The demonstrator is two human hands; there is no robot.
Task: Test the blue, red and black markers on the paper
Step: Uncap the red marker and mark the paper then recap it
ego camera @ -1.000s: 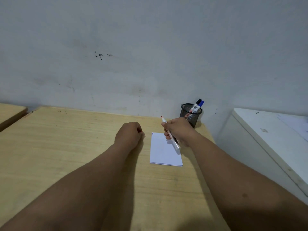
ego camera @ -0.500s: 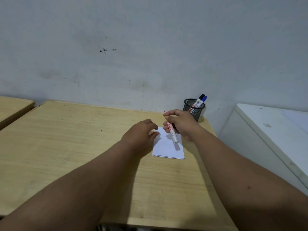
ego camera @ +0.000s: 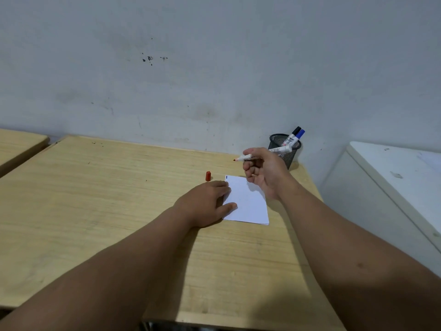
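Single head-worn wide-angle view, looking forward and down, table (ego camera: 95, 211) close, wall (ego camera: 214, 68) behind

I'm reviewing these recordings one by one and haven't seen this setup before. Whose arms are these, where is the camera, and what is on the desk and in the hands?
There is no machine here: a person wears a camera on the head, looking forward and down at their own two arms. The right hand holds an uncapped red marker in its fingers, tip pointing left, above the desk. The left hand rests flat on the edge of a white paper lying on the wooden desk. A red cap stands just beyond that hand. A black mesh cup by the wall holds the black marker and blue marker.
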